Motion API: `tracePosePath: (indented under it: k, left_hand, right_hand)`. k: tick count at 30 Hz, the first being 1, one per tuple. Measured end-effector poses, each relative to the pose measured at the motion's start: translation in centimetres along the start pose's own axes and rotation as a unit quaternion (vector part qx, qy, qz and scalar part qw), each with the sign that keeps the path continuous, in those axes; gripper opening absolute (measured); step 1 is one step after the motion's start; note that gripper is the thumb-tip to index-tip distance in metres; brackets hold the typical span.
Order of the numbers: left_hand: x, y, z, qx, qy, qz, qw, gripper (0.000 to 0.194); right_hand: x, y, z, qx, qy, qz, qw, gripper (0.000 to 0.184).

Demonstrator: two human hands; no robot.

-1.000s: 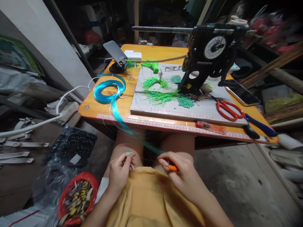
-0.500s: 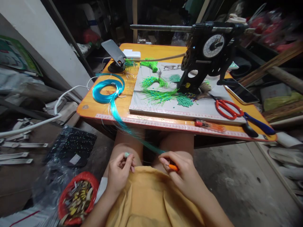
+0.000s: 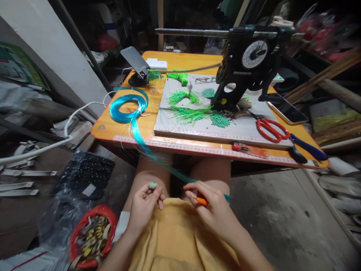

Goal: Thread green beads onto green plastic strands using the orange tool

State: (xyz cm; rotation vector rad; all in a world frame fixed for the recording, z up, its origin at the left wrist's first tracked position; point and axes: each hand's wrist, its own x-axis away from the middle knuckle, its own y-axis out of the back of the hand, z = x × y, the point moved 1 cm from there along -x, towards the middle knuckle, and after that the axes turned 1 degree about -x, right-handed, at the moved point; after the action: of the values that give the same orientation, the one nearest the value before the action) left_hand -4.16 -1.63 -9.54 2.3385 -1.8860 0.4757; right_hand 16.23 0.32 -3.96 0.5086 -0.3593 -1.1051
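Note:
My left hand is closed above my left thigh, with small pale green beads showing at its fingertips. My right hand is closed around a thin tool with an orange handle; its working end is too small to make out. Blue fishing line trails from a coil on the table, over the edge and behind my right hand, showing again on its far side. Green line bundles with blue bits and a heap of green beads lie on the grey board.
A black hand-cranked machine stands on the board. Red-handled scissors, pliers with dark blue grips and a red cutter lie near the table's front right. A red basket of scraps sits at lower left. A phone holder stands at the back left.
My right hand has shifted slightly left with the orange-handled tool. My left hand has turned a little, so more of the green beads shows. The blue line now appears to the right of my right hand.

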Motion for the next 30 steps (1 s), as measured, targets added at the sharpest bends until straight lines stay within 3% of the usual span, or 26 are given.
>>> tracePosePath:
  k: [3,6,8,11,14,17,19,20,22,24,27,30]
  left_hand:
    - [0.4,-0.1,-0.4,0.018,-0.009,-0.008,1.0,0.035]
    - [0.2,0.8,-0.9,0.043,-0.02,-0.029,0.998,0.036]
    - [-0.2,1.8,-1.2,0.054,-0.021,-0.045,0.997,0.037]
    - [-1.1,3.3,-1.1,0.056,-0.03,-0.066,0.996,0.04]
    - [-1.4,4.0,-1.0,0.043,-0.051,-0.081,0.994,0.036]
    - [-0.2,3.2,-1.7,0.036,-0.123,-0.119,0.985,0.027]
    - [1.1,1.8,-3.0,0.028,-0.186,-0.128,0.974,0.029]
    - [1.6,0.8,-3.8,0.013,-0.22,-0.109,0.969,0.027]
    - [2.3,-1.6,-5.8,-0.154,-0.3,0.064,0.939,0.024]
    - [2.1,-3.5,-7.5,-0.24,-0.327,0.181,0.896,0.041]
    - [0.8,-4.6,-9.1,-0.271,-0.34,0.203,0.877,0.024]
    - [-0.4,-4.0,-9.3,-0.292,-0.316,0.184,0.884,0.007]
  right_hand:
    - [0.4,-0.8,0.0,-0.048,-0.022,0.078,0.996,0.038]
    - [1.9,1.0,-1.8,-0.08,-0.069,0.103,0.989,0.016]
    - [3.8,3.9,-3.9,-0.084,-0.116,0.041,0.989,0.03]
    - [7.3,9.0,-7.3,-0.063,-0.197,-0.065,0.976,0.033]
    - [9.5,12.0,-8.3,-0.049,-0.241,-0.146,0.958,0.039]
    - [8.6,11.5,-6.0,-0.016,-0.193,-0.143,0.97,0.035]
    - [6.5,9.6,-3.0,0.018,-0.133,-0.076,0.988,0.03]
    - [5.3,8.5,-1.4,0.028,-0.098,-0.034,0.994,0.026]
    - [2.8,6.5,1.6,0.051,-0.021,0.016,0.998,0.015]
    - [0.8,5.4,3.7,0.079,0.025,0.055,0.995,0.015]
    - [-1.4,5.7,5.2,0.108,0.034,0.087,0.99,0.017]
    - [-3.6,8.1,5.7,0.095,0.058,0.139,0.984,0.021]
